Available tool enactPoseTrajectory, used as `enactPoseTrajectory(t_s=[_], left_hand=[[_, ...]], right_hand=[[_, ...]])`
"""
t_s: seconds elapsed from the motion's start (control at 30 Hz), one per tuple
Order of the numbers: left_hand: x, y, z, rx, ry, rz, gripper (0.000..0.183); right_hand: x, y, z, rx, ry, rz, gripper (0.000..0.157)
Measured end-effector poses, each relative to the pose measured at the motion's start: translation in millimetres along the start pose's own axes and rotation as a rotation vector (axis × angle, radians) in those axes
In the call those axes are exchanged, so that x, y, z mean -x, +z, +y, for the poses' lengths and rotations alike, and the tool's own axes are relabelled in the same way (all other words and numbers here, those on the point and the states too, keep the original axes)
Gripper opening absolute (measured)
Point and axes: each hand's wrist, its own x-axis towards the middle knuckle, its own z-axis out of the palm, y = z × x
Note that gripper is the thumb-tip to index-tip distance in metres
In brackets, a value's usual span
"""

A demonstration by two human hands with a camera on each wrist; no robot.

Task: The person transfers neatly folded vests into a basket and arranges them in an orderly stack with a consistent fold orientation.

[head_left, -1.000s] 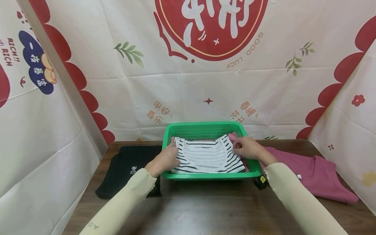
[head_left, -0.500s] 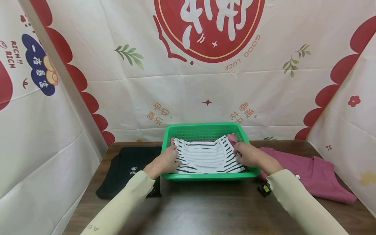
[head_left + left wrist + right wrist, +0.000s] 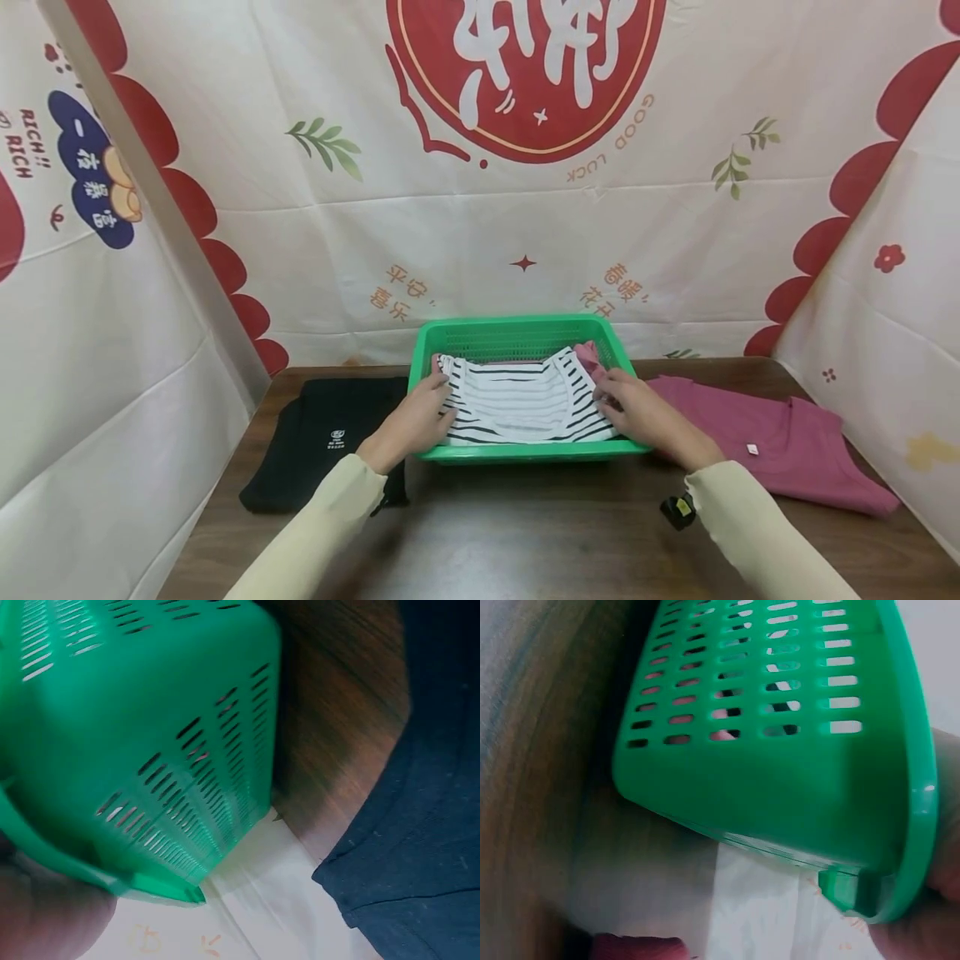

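In the head view, a folded white shirt with black stripes (image 3: 517, 404) lies in a green plastic basket (image 3: 525, 452). My left hand (image 3: 420, 417) reaches over the basket's left rim and holds the shirt's left edge between thumb and fingers. Opposite it, my right hand (image 3: 637, 408) has curled fingers at the shirt's right edge. Pink cloth (image 3: 589, 357) pokes out beside and beneath the striped shirt. Both wrist views show mainly the basket's slotted outer wall (image 3: 150, 735), so the fingertips are hidden there.
A folded black garment (image 3: 322, 442) lies on the wooden table (image 3: 517, 533) left of the basket. To its right are a folded pink garment (image 3: 780, 442) and a small black-and-yellow object (image 3: 678, 510). A printed white cloth (image 3: 465, 233) hangs behind.
My right hand has shifted slightly downward along the striped shirt's right edge, from near the pink cloth at its upper corner. The left hand stays at the left edge. The view has drifted slightly.
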Motion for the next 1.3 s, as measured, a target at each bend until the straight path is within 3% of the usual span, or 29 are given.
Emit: enactPoseTrajectory(t_s=[0.17, 0.37, 0.7, 0.9, 1.13, 1.3], left_hand=[[4.0, 6.0, -2.7, 0.019, 0.003, 0.073, 0.036], [4.0, 10.3, -6.0, 0.1, 0.065, 0.177, 0.025], [3.1, 13.8, -6.3, 0.17, 0.025, 0.213, 0.016], [5.9, 12.1, -1.0, 0.13, -0.014, 0.192, 0.021], [7.7, 11.7, 2.7, 0.133, -0.009, 0.27, 0.019], [10.3, 14.4, 13.6, 0.106, 0.046, 0.319, 0.02]], right_hand=[[4.1, 4.9, 0.0, 0.005, -0.002, 0.068, 0.015], [7.4, 6.6, -0.6, -0.052, 0.002, 0.16, 0.012], [8.8, 10.8, 2.9, -0.101, -0.013, 0.273, 0.008], [7.8, 11.6, 2.7, -0.138, 0.007, 0.288, 0.009], [8.5, 10.8, 0.1, -0.148, 0.015, 0.301, 0.008], [11.5, 9.8, 0.2, -0.154, 0.033, 0.3, 0.008]])
